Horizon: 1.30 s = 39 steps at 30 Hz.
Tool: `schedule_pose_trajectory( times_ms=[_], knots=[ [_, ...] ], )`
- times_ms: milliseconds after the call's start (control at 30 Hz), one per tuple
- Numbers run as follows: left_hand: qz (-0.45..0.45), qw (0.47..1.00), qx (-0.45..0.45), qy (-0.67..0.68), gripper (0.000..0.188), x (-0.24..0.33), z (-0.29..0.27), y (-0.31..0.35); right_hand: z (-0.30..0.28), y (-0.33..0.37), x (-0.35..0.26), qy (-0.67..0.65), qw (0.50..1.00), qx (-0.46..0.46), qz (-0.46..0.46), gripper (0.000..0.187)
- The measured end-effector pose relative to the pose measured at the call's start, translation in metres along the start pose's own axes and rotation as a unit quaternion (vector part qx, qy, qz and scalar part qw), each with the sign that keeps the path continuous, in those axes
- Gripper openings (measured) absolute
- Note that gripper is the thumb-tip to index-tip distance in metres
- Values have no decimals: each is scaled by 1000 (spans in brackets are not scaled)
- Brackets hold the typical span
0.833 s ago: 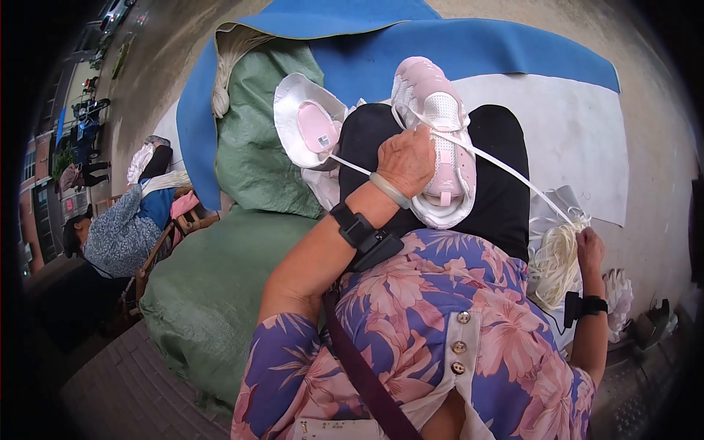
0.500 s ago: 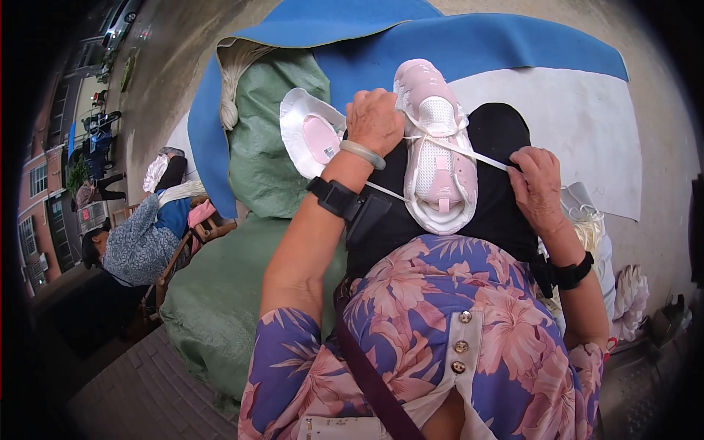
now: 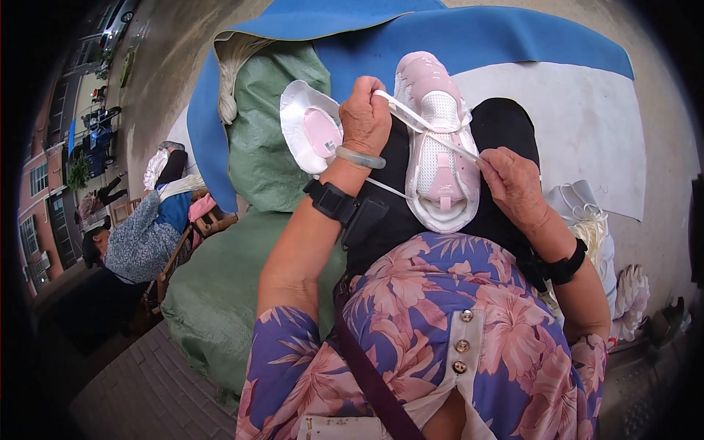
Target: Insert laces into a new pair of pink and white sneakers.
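Note:
A pink and white sneaker lies across my lap, its toe pointing away from me and its heel close to my shirt. White shoelace runs through its eyelets. My left hand, left of the shoe, is closed around one stretch of lace, which loops from the fist over to the tongue. Beside the shoe's right edge, my right hand pinches the other stretch between thumb and fingers. A loose lace length hangs below my left wrist toward the heel. Left of that hand lies a white shoe upper with a pink insole.
Green sacks stand at my left, a bundle of pale laces hanging on one. Blue and white sheeting spreads ahead. At my right are more white laces and stacked pale shoe parts. Another person sits far left.
My left hand has pulled slightly up and left, raising a lace loop off the shoe. My right hand has moved left, closer to the shoe, along with its lace.

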<state>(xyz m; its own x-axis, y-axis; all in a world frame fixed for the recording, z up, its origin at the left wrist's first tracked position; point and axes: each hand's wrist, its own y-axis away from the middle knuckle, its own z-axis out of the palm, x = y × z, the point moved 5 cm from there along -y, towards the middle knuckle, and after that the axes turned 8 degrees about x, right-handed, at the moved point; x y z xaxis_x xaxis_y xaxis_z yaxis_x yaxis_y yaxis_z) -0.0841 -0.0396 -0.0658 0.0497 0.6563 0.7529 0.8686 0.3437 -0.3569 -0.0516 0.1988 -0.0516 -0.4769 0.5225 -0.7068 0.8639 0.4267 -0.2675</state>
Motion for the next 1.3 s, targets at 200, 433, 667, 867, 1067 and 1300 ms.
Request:
schedule_pose_trajectory(
  times_ms=[200,433,667,867,1067,1300],
  knots=[
    [-88,995,-21,42,11,-10,8,26,-28,25,-18,25,999,5,-46,8],
    [-13,997,-72,3,11,15,14,51,-121,121,43,43,994,78,59,7],
    [-23,997,-68,42,11,18,11,47,-76,84,43,61,993,-19,97,20],
    [103,988,-103,-40,14,45,18,43,-2,-4,-5,39,998,47,2,62],
    [156,978,-130,-57,8,57,38,49,28,-18,1,59,998,-10,-22,61],
    [164,967,-150,-121,10,63,49,53,28,-14,8,61,998,9,-33,46]
  ],
)
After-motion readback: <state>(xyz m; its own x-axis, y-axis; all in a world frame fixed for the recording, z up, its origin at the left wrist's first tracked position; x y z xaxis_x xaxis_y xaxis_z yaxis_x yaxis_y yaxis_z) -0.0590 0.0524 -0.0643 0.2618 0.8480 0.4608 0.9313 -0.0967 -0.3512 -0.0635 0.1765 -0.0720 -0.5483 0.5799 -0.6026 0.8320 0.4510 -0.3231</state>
